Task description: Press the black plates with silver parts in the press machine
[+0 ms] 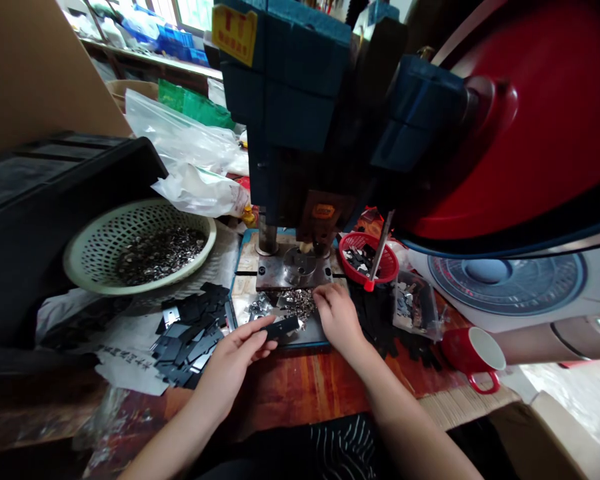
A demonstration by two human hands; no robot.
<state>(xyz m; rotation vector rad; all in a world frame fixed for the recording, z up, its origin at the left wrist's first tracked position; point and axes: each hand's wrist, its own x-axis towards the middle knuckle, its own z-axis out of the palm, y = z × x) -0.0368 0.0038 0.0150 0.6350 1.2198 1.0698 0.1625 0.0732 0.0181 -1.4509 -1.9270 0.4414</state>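
Note:
My left hand pinches a flat black metal strip between thumb and fingers, in front of the blue press. At the right edge of the small metal parts heaped before the die, my right hand has its fingers curled together and pointing down. Whatever its fingertips hold, if anything, is hidden. Just behind both hands sits the steel die block on the press bed. To the left of my left hand lies a pile of black metal strips.
A pale green basket of small metal parts stands at left. On the right are a red basket, a clear plastic box, a red mug and a fan. The press's big red flywheel overhangs the right side.

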